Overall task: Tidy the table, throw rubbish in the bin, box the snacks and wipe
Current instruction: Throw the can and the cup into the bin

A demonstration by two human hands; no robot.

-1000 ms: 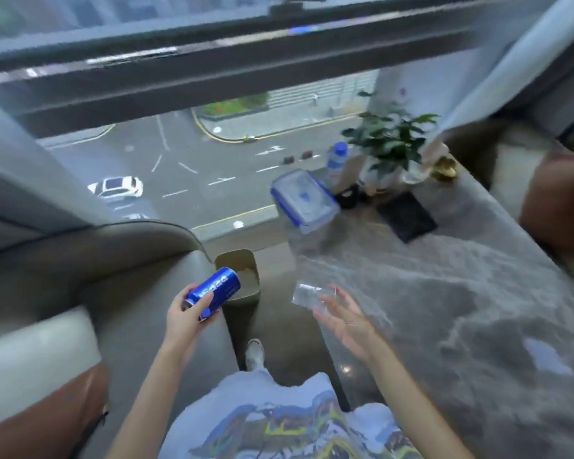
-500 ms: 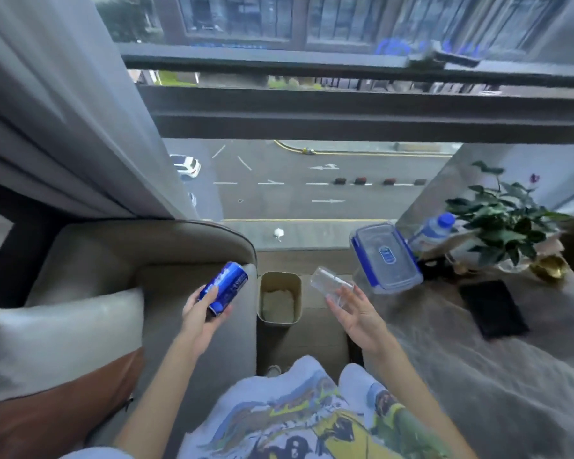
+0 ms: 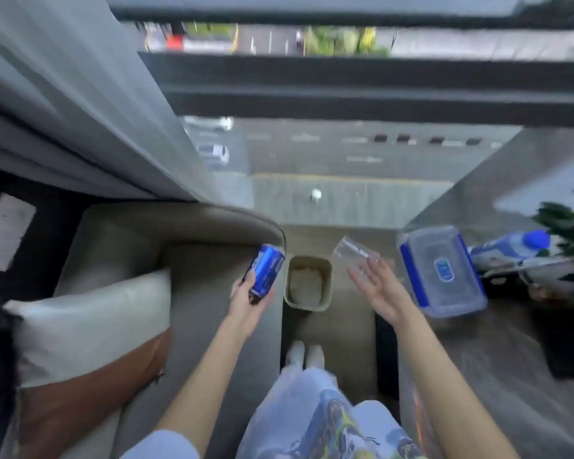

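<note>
Since each hand carries a piece of rubbish near the floor gap, the step in hand looks like dropping both into the bin. On the far left a white-and-brown cushion [image 3: 90, 326] lies on the grey upholstered sofa [image 3: 193, 293]. Next comes the left hand [image 3: 249, 299], its fingers [image 3: 246, 283] curled round a blue metal drinks can [image 3: 265, 273], held tilted just left of the small beige plastic bin [image 3: 328, 286]. The bin stands on the floor between sofa and desk, with pale litter inside.

Right of it, the right hand [image 3: 378, 293] has its fingers spread wide and nearly straight. A clear plastic cup [image 3: 350, 255] lies on its side against their tips, not wrapped, and blur hides any finer contact. In this view the cup sits up and to the right of the bin's mouth, not over its middle.

To do this well, I would bring each hand over the centre of the opening, lower it close to the rim, and release one thing at a time. The mouth is narrow and a light cup could bounce out.

Further right, the grey marble desk [image 3: 478, 376] carries a clear lidded box with blue edges [image 3: 443, 271], a blue-capped plastic water bottle [image 3: 507, 248] and a green potted plant [image 3: 570, 220].
</note>
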